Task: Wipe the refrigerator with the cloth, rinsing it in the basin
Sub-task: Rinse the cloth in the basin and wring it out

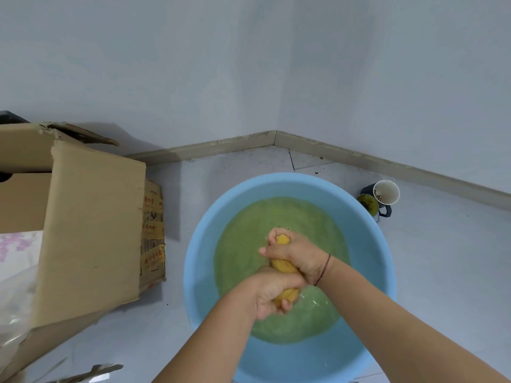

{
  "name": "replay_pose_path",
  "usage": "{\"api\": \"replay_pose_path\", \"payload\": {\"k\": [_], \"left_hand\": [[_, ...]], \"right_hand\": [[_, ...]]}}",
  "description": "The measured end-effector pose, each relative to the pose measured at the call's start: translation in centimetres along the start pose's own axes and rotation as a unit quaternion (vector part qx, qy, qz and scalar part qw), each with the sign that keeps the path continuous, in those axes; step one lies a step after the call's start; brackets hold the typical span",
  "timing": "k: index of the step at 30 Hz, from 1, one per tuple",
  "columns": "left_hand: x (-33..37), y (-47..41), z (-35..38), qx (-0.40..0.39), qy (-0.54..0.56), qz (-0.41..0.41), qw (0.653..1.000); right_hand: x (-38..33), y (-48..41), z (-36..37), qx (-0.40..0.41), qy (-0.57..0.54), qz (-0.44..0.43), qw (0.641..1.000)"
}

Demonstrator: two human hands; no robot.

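— How do the arms lie?
— Both bare forearms reach forward and down, converging. The left hand (272,294) is nearer, fingers curled tight round the cloth (282,265).
— And the right?
— The right hand (294,252) grips the cloth's far end, just beyond the left, with a thin band at its wrist.

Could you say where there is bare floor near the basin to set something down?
Bare floor lies right of the basin, nearer than the cups, and behind it toward the skirting. The strip between box and basin is tight. Crowded over it: left hand and right hand grip the cloth.
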State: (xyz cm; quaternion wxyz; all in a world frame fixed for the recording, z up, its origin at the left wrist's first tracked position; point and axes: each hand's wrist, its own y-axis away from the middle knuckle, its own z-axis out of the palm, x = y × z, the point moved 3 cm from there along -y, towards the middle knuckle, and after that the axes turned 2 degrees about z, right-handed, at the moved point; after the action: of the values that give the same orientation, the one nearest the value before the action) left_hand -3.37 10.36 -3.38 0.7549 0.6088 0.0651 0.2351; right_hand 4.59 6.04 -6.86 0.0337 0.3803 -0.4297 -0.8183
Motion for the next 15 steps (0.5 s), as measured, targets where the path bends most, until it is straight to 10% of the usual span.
{"api": "replay_pose_path", "payload": {"k": [15], "left_hand": [[-1.2, -0.6, 0.9, 0.298, -0.259, 0.128, 0.910]], "right_hand": [[-0.2, -1.1, 1.3, 0.204, 0.274, 0.023, 0.940]]}}
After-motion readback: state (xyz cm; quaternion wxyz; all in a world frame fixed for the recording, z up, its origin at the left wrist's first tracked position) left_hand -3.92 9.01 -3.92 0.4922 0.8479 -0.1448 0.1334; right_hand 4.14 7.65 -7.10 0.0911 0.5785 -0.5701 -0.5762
